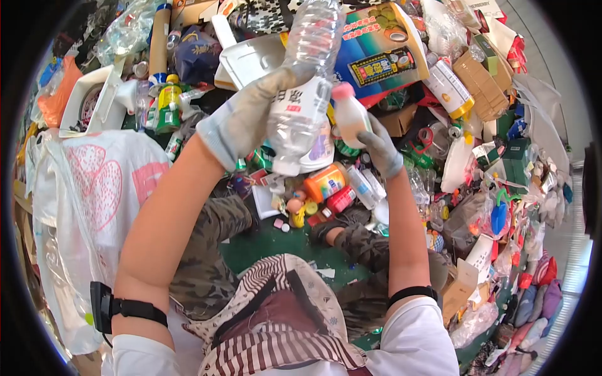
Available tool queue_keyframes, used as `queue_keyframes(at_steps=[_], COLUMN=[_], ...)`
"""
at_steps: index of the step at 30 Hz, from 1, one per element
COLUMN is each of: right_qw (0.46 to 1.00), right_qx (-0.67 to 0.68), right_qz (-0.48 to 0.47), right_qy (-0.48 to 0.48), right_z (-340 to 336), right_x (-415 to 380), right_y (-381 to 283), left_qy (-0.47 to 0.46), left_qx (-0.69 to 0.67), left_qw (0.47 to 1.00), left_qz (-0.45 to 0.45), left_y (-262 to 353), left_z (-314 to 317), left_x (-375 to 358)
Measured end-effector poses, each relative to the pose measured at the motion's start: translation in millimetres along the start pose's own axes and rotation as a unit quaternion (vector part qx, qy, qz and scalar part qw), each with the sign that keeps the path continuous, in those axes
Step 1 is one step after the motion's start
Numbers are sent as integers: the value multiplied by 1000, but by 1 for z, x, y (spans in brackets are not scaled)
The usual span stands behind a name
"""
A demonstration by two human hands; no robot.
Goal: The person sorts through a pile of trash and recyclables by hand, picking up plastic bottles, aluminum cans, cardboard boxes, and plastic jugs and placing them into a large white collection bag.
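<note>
Here the left hand (241, 119), in a grey glove, is closed around a clear plastic water bottle (303, 81) — it looks empty, its label printed with dark characters, its top raised away from the wearer. Just to the right of it the gloved right hand (379, 150) grips a small white bottle with a pink cap (348, 113), the two bottles almost touching; what the small one contains cannot be told.

Below the hands lie an orange jar (324, 182), a red can (340, 199) and loose caps on a green floor (263, 244). To the left of the left hand hangs a white plastic bag with pink print (88, 188); beyond the hands sits a printed cardboard box (382, 56), half buried.

The heap around is a jumble of cartons, wrappers and bottles — many too small or overlapped to name, and the fisheye edge cuts off the rest.
</note>
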State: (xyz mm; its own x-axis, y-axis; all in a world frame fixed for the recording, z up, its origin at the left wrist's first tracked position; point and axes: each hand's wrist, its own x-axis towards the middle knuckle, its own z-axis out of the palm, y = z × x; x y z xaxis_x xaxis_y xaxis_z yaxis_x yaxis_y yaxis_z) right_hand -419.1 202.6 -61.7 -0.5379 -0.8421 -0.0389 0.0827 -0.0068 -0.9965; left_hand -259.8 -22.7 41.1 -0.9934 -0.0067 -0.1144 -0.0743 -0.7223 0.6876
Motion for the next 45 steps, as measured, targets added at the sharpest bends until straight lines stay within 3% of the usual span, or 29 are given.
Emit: queue_keyframes(at_steps=[5, 7, 8, 10, 11, 12, 14, 15, 17, 18, 20, 22, 24, 25, 28, 29, 30, 32, 33, 34, 36, 37, 38, 39, 40, 42, 43, 44, 45], right_qw=[995, 987, 988, 991, 981, 948, 765, 769, 668, 670, 611, 603, 810, 808, 940, 953, 968, 979, 982, 974, 930, 950, 959, 982, 979, 962, 974, 970, 964], right_qx=[-79, 158, 158, 67, -83, -230, -484, -527, -632, -633, -607, -646, -486, -476, -85, -147, 66, 132, 125, 149, 253, 247, 227, 157, 189, 256, 224, 208, 222], right_qz=[-39, -5, -1, 81, 124, 160, 373, 336, 343, 340, 495, 461, 326, 344, 313, 242, 228, 155, 143, 158, 225, 176, 172, 91, 82, 58, 5, -6, 8], right_qy=[-44, 3, -3, 84, 121, 152, 203, 133, 191, 187, 113, 77, 46, 47, 102, 106, 86, 2, -7, 60, 139, 73, 8, -56, -10, -73, -34, -122, -144], right_z=[82, 83, 68, 6, -15, -37, -62, -89, -68, -65, -54, -83, -124, -93, -106, -106, -106, -82, -68, -47, -20, 39, 50, 67, 108, 129, 173, 204, 236], right_x=[10, 6, 13, 17, 3, -17, -53, -79, -96, -91, -80, -85, -96, -78, -77, -67, -65, -52, -53, -56, -44, -39, -26, -15, -9, 24, 20, 21, 21], right_y=[-56, -46, -24, 58, 95, 136, 193, 239, 242, 236, 207, 216, 229, 165, 119, 106, 90, 47, 24, 2, -1, -46, -44, -50, -73, -83, -112, -137, -156], left_qy=[-54, -31, -7, -19, 15, 51, 42, 104, 172, 176, 197, 223, 219, 217, 206, 228, 226, 204, 126, 53, 50, 62, 75, 85, 86, 73, 108, 123, 163], left_qx=[72, 64, 60, 71, 88, 106, 169, 280, 260, 261, 360, 333, 209, 160, 183, 181, 192, 170, 116, 66, 87, 95, 79, 57, 45, 49, 181, 372, 532], left_qw=[996, 995, 992, 992, 988, 982, 962, 930, 931, 929, 885, 888, 938, 950, 957, 946, 943, 954, 981, 995, 993, 989, 986, 984, 983, 983, 934, 852, 727], left_qz=[20, 69, 115, 105, 127, 150, 209, 214, 192, 194, 222, 227, 166, 159, 96, 144, 153, 141, 94, 50, 67, 97, 124, 144, 157, 159, 289, 346, 402], left_y=[11, 8, 6, 12, 13, 14, 15, 16, 17, 16, 13, 9, 10, 10, 21, 17, 15, 15, 17, 18, 0, -6, -6, -2, 36, 83, 103, 129, 155], left_z=[-1, -8, -11, -10, -11, -14, -30, -31, -16, -24, -42, -45, -47, -43, -34, -31, -35, -29, -29, -33, -39, -45, -51, -61, -25, -11, -17, -24, -32], left_x=[-5, -5, -4, -9, -9, -9, -7, -9, -10, -6, -3, 5, 9, 8, 11, 11, 15, 10, 4, -4, -8, -9, -13, -8, -53, -91, -102, -125, -148])
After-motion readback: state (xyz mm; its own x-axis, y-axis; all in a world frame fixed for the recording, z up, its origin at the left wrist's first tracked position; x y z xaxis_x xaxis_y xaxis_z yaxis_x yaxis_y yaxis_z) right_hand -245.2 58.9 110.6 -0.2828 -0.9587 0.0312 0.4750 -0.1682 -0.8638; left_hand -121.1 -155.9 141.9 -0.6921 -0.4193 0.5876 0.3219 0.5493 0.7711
